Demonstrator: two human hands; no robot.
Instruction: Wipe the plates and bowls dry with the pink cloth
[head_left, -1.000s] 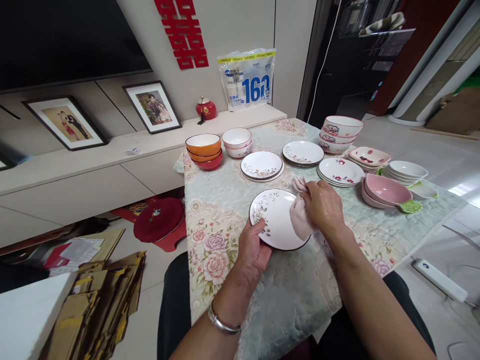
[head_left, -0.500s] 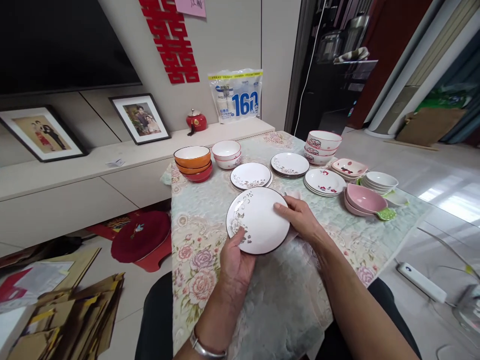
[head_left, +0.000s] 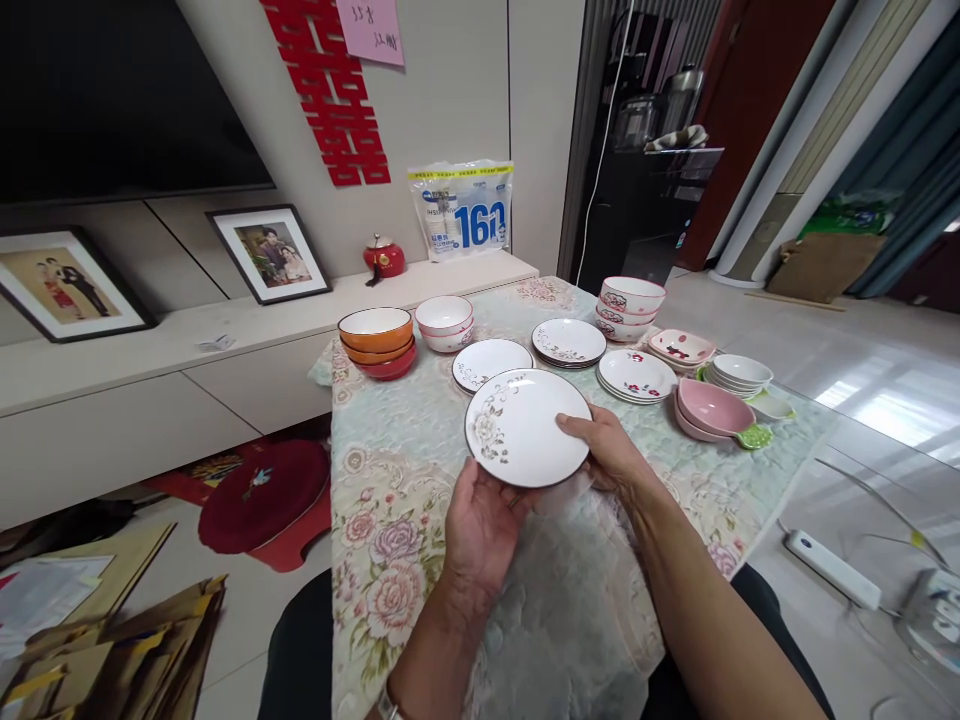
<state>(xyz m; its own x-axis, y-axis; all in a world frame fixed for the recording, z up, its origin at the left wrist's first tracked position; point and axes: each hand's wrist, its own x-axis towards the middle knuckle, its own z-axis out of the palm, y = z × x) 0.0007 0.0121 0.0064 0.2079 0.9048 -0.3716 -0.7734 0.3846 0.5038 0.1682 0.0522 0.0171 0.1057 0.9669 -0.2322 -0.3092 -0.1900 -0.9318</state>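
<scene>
A white round plate point(head_left: 531, 428) with a dark rim and a floral pattern is held above the table. My right hand point(head_left: 611, 445) grips its right edge, thumb on top and fingers beneath. Under the plate's lower left edge lies my left hand point(head_left: 487, 520), palm up, its thumb beside the rim and its other fingertips partly hidden below. Just behind, similar plates sit in a stack point(head_left: 487, 362), with another stack point(head_left: 568, 342) to its right. White plates with red flowers point(head_left: 637, 375) stand further right.
Orange and red bowls point(head_left: 376, 340) and white bowls point(head_left: 444, 322) stand at the back left. At the right are tall stacked bowls point(head_left: 630, 307), pink dishes point(head_left: 712, 407) and small white bowls point(head_left: 739, 372). A red stool point(head_left: 266, 495) stands left of the floral-covered table point(head_left: 397, 540).
The held plate has shifted slightly right. My left thumb has come off its top face to the rim, and the left hand has turned more palm up. The camera view has shifted slightly.
</scene>
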